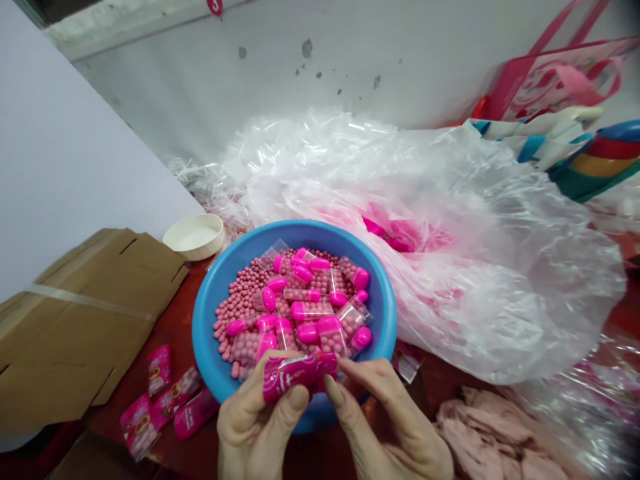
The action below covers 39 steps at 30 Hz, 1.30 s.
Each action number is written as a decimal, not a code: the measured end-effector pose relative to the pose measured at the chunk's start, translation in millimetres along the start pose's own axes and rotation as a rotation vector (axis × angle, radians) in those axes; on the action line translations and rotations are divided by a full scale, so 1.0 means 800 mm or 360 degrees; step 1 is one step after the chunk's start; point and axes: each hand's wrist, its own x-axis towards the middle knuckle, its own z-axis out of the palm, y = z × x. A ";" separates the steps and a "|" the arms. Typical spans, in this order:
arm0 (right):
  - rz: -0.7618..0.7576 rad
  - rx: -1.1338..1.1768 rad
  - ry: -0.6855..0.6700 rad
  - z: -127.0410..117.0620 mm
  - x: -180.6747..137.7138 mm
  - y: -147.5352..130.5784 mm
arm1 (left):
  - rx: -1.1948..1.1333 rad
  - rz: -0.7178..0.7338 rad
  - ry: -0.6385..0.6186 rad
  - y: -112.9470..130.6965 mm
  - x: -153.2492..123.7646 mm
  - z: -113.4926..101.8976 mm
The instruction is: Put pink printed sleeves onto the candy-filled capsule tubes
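Both hands are at the near rim of a blue basin (203,333). My left hand (260,420) is closed on a small printed magenta packet (293,375), thumb in front and fingers behind. At the packet's right end, my right hand (385,420) pinches its edge between thumb and index finger. What the packet contains is hidden. Loose pink beads (245,290) fill the basin, and on them lie several clear tubes with bright pink caps (310,311), filled with the same beads.
Printed packets (143,423) lie left of the basin beside flattened cardboard (100,293). A white bowl (195,237) stands behind. Clear plastic bags (500,267) spread right, with pink cloth (495,433) nearer me. A pink bag (560,80) leans at the wall.
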 end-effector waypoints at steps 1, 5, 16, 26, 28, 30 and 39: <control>-0.0034 -0.0030 -0.0022 -0.002 0.002 0.000 | -0.0009 -0.0020 -0.0036 0.001 0.000 0.000; -0.0114 -0.0006 -0.0148 -0.008 0.009 0.002 | 0.0005 -0.0078 -0.0113 0.002 -0.001 -0.001; 0.0110 0.0049 -0.0160 -0.010 0.008 0.004 | -0.0086 -0.0306 -0.0376 -0.007 0.006 -0.016; -0.0156 -0.0091 -0.0283 -0.015 0.008 0.007 | -0.0092 -0.0323 -0.0479 -0.006 0.006 -0.015; -0.0061 -0.0071 -0.0390 -0.018 0.009 0.007 | -0.0202 -0.0376 -0.0437 -0.004 0.005 -0.012; -0.0043 -0.0162 -0.0453 -0.019 0.011 0.006 | -0.0333 -0.0429 -0.0362 -0.002 0.006 -0.010; -0.0140 -0.0201 -0.0450 -0.004 0.007 0.000 | -0.0347 -0.0624 -0.0178 -0.003 0.017 -0.012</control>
